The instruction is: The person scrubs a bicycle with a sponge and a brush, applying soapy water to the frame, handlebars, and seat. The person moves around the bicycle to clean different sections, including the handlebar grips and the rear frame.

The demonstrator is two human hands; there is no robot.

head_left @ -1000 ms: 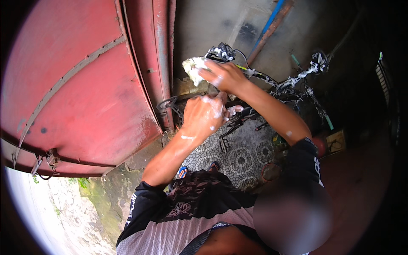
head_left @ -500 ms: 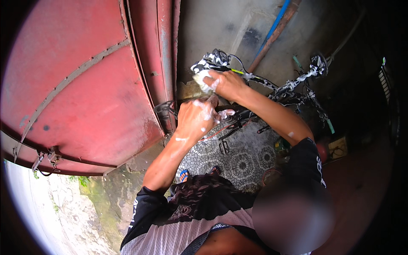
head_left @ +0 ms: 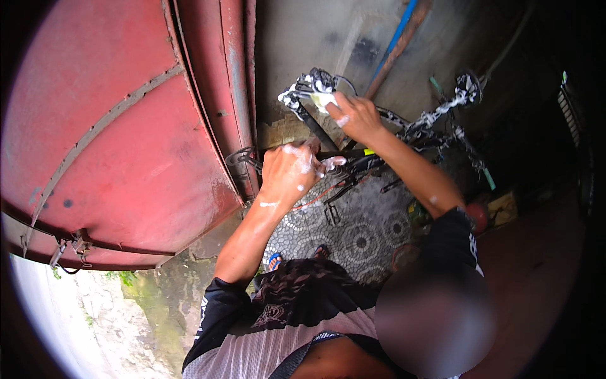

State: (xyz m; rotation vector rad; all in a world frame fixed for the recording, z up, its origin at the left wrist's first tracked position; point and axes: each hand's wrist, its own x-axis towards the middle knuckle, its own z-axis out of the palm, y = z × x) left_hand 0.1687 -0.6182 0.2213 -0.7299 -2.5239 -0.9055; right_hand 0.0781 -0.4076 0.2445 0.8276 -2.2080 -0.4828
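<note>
A black bicycle frame [head_left: 319,131], with white suds on several of its parts, lies in front of me without wheels in view. My left hand [head_left: 289,169], streaked with foam, is closed round a dark part of the frame; its fingertips are mostly hidden. In my right hand [head_left: 358,120] is a pale yellow sponge [head_left: 324,101], pressed against the foamy rear end of the frame. Foam also coats the fork [head_left: 435,117] and the handlebar [head_left: 466,148], which has a mint-green grip [head_left: 490,179].
A red metal gate [head_left: 113,145] fills the left side. Beyond the bicycle rises a grey wall [head_left: 303,38] with a blue pipe [head_left: 399,35] and a brown one. Below is a patterned mosaic floor [head_left: 361,243]. A pedal [head_left: 243,158] sticks out beside the gate.
My right hand and the sponge have moved slightly rightward and farther out along the frame, uncovering a black tube. My left hand keeps its hold. The whole view has shifted a little.
</note>
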